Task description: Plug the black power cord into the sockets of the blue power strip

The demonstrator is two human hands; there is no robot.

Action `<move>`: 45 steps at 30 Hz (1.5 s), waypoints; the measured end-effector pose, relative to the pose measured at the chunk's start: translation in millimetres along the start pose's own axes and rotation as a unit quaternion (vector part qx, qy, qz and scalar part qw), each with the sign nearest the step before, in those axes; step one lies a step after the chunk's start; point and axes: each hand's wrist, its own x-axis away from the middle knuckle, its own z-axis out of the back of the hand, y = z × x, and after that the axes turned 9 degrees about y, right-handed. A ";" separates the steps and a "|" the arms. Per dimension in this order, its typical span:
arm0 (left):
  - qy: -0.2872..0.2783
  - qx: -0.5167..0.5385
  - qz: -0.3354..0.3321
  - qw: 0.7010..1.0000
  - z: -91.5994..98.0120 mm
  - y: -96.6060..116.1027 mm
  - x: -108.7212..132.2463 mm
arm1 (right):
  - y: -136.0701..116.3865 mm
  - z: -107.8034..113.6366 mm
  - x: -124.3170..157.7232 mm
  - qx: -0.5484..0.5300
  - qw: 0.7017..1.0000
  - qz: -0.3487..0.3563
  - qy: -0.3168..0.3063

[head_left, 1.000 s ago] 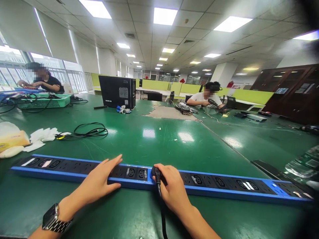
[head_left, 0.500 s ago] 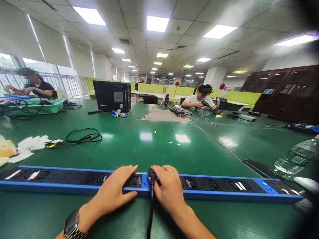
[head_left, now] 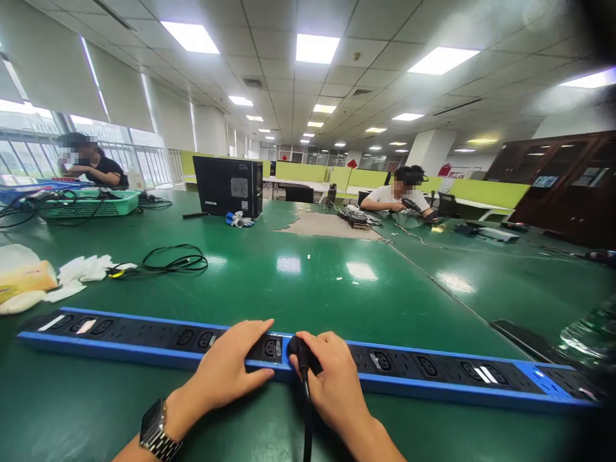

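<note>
Along the green bench (head_left: 269,292) at six o'clock lies the blue power strip (head_left: 404,369), best braced by the left hand (head_left: 231,366) gripping across its width while the right hand (head_left: 332,372), grasping the black plug (head_left: 297,350), should hold it square.

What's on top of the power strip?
The left hand spans the power strip; the right hand holds a black plug at it. Sockets show to both sides. Whatever's beneath the hands is covered, and the plug's face is hidden: can't tell if it's seated.
</note>
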 end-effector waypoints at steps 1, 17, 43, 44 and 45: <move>-0.003 0.000 -0.001 1.000 0.4 -0.1 0.0 | -1.5 -0.1 -0.1 0.007 1.000 0.017 -0.001; 0.232 0.033 -0.070 0.970 -8.4 26.8 -2.3 | 24.0 -1.7 11.5 0.119 0.991 0.060 -0.033; 0.033 0.046 0.063 0.996 35.6 -53.9 33.9 | -73.5 -56.0 -45.7 -0.084 0.991 0.090 0.060; 0.034 0.040 0.064 0.997 35.3 -53.9 34.1 | -60.1 -42.5 -41.7 -0.101 0.988 0.064 0.099; 0.034 0.035 0.063 0.997 35.2 -53.7 34.4 | -42.8 -26.9 -36.2 -0.113 0.985 0.035 0.127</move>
